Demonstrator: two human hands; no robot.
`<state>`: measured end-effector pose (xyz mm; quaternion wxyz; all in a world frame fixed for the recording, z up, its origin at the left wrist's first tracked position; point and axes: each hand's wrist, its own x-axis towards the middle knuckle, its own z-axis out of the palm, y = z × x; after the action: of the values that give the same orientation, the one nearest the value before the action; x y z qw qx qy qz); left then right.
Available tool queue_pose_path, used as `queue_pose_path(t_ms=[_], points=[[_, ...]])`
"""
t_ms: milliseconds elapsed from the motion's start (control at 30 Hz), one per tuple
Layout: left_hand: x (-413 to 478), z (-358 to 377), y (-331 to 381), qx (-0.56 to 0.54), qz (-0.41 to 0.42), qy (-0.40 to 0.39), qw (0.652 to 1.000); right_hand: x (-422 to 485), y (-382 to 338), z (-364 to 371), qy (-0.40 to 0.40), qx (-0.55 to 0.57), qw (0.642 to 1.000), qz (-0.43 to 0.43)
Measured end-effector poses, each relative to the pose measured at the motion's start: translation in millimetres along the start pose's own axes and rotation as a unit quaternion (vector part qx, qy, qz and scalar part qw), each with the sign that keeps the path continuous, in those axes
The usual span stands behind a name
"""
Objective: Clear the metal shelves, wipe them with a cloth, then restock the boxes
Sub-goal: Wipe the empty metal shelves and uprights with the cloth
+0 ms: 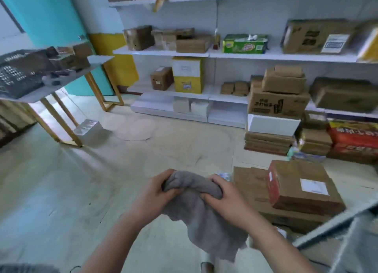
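A grey cloth (202,217) hangs in front of me over the floor. My left hand (155,193) grips its bunched top edge on the left, and my right hand (227,199) grips the same edge on the right. White metal shelves (161,53) along the far wall carry several cardboard boxes (139,37) and a green tissue box (244,43). More cardboard boxes (302,186) are stacked on the floor to my right. A grey metal shelf edge (331,221) shows at the lower right.
A table (51,88) with wooden legs stands at the left, holding a black crate and small items. A teal door is behind it. A red carton (353,137) and a white box (273,124) sit in the floor stack under the right shelves.
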<state>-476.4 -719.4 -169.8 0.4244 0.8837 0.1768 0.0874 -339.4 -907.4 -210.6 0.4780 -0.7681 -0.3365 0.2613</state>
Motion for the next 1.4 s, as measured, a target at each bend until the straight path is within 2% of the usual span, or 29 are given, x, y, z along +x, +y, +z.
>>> queue_pose_path(t_ms=[100, 200, 300, 500, 600, 733, 967, 1100, 1233, 1400], points=[[104.4, -2.9, -14.7, -0.017, 0.028, -0.043, 0.999, 84.0, 23.6, -28.8, 0.042, 0.037, 0.998, 0.028], [200.5, -21.7, -19.4, 0.01, 0.028, -0.058, 0.998, 168.9, 28.2, -51.9, 0.047, 0.056, 0.995, 0.065], [271.7, -45.4, -10.5, 0.014, 0.024, -0.061, 0.998, 237.1, 12.2, -75.4, 0.047, 0.05, 0.996, 0.062], [411.6, -64.3, 1.2, -0.055, 0.057, -0.066, 0.995, 348.7, 3.7, -143.0, 0.043, 0.041, 0.996, 0.063], [491.2, -53.0, 1.6, -0.061, 0.105, -0.113, 0.986, 400.2, 26.1, -172.0, 0.073, 0.027, 0.993, 0.087], [608.0, -33.1, -7.2, -0.055, 0.155, -0.186, 0.969, 469.4, 55.5, -209.4, 0.163, 0.038, 0.98, 0.108], [814.6, 24.9, 48.5, -0.022, 0.268, -0.3, 0.915, 543.2, 76.3, -304.9, 0.361, 0.067, 0.914, 0.174], [872.0, 74.9, 92.7, -0.032, 0.301, -0.381, 0.874, 544.9, 92.5, -349.6, 0.452, 0.097, 0.868, 0.182], [917.6, 136.9, 132.1, -0.029, 0.342, -0.437, 0.831, 541.6, 122.8, -393.7, 0.502, 0.108, 0.835, 0.196], [985.0, 233.2, 181.5, -0.007, 0.381, -0.481, 0.79, 549.5, 186.7, -477.7, 0.56, 0.049, 0.799, 0.213]])
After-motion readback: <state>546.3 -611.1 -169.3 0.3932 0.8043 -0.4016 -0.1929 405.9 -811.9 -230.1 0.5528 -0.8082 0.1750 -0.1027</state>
